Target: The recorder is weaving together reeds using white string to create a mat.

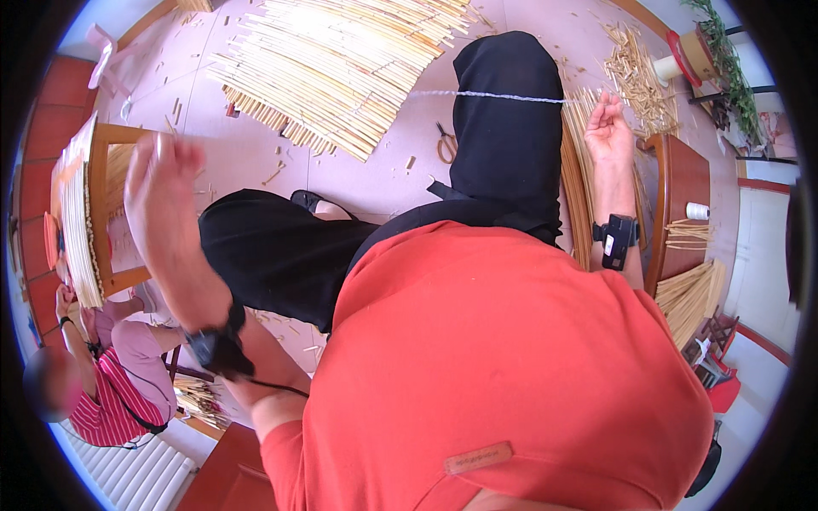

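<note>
A mat of pale reed stalks point(332, 68) lies ahead of me, its rows of stalks slanting and its near edge uneven. From its right side a thin white twisted cord point(511, 97) runs across my right knee. The far end of that cord reaches the curled fingers of my right hand point(608, 132), raised palm up at the right. On the other side, my left hand point(162, 192) is lifted in front of a wooden frame. Its fingers are smeared by motion, and I cannot see anything held in them.
Scissors point(446, 145) lie on the floor among scattered stalk bits. A wooden frame with a reed panel point(85, 213) stands left, by a seated co-worker point(119, 387). Long stalks point(579, 179) lie beside my right leg; a brown bench point(686, 183) carries a white thread spool point(697, 210).
</note>
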Tool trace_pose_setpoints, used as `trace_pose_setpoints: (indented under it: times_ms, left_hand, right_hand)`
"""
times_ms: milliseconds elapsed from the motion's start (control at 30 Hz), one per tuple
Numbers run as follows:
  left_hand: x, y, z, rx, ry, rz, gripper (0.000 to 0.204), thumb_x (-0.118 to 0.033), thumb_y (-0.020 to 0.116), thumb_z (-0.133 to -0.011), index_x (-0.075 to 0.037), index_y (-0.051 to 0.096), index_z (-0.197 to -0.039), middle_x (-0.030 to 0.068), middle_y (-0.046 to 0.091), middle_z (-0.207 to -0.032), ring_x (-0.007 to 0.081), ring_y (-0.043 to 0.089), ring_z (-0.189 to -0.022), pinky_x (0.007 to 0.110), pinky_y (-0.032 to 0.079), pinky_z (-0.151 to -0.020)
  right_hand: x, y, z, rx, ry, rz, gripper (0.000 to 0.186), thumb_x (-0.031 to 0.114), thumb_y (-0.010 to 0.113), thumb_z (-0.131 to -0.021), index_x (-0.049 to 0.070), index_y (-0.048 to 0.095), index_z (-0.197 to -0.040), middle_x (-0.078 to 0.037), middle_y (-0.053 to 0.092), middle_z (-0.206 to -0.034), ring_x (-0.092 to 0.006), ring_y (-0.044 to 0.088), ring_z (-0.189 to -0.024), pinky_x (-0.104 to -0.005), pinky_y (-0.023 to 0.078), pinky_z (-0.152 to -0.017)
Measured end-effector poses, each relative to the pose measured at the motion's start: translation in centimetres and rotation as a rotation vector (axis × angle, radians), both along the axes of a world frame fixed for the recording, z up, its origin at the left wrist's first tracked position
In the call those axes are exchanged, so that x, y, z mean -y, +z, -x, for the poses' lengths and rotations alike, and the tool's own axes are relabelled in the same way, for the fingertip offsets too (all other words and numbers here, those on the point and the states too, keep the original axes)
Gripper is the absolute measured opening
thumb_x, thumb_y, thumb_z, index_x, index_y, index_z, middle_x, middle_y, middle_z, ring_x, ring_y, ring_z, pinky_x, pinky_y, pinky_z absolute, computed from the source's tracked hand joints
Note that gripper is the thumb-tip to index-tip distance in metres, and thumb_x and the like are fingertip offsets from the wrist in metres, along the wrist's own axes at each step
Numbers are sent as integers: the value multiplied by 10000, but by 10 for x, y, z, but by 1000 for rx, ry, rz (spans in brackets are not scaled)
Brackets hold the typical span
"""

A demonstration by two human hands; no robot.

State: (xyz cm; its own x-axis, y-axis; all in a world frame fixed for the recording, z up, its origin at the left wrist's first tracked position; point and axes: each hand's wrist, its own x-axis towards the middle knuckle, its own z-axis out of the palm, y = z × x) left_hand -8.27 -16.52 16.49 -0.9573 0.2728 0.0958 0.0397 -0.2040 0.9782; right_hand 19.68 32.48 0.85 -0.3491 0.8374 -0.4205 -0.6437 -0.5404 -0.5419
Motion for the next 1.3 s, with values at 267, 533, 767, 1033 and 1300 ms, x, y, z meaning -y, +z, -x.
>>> trace_pose_setpoints:
  times_ms: [267, 533, 767, 1033, 1300]
  left_hand:
    - [-79, 13, 131, -626, 148, 1429, 392, -228, 571, -933, -68, 579, -1291, 175, 693, -1007, 179, 680, -739, 331, 543, -733]
    - [-33, -125, 56, 196, 252, 183, 524, -250, 623, -913, -145, 444, -1394, 46, 556, -1094, 219, 560, -987, 355, 456, -761]
    - [-72, -232, -33, 966, 85, -358, 648, -307, 638, -913, -49, 340, -1428, 171, 282, -1494, 334, 268, -1398, 553, 279, -1105]
    - [-101, -248, -38, 1022, 113, -520, 372, -224, 566, -970, -30, 491, -1279, 97, 587, -1267, 255, 550, -1189, 443, 433, -1037]
    - [-111, -249, -28, 861, 126, -472, 360, -66, 569, -946, -15, 471, -1288, 87, 587, -1234, 195, 596, -1094, 357, 507, -946]
  right_hand:
    - [24, 46, 36, -265, 135, -271, 122, 148, 578, -954, 28, 599, -964, -34, 542, -717, -151, 481, -595, -528, 449, -1040]
    - [48, 84, 72, -115, 170, -496, 110, 132, 603, -935, 22, 613, -931, -12, 486, -638, -112, 432, -507, -519, 470, -985]
    - [97, 128, 170, 71, 652, -828, 197, 211, 636, -932, 20, 648, -977, 48, 485, -539, -48, 422, -393, -301, 554, -604]
    - [162, 55, 245, 629, 1110, -1500, 154, 179, 647, -901, 54, 719, -956, 4, 646, -692, -55, 563, -574, -243, 482, -584]
    - [188, -5, 244, 705, 1274, -1668, 133, 152, 599, -815, 49, 677, -785, -151, 658, -714, -295, 655, -662, -371, 528, -643]
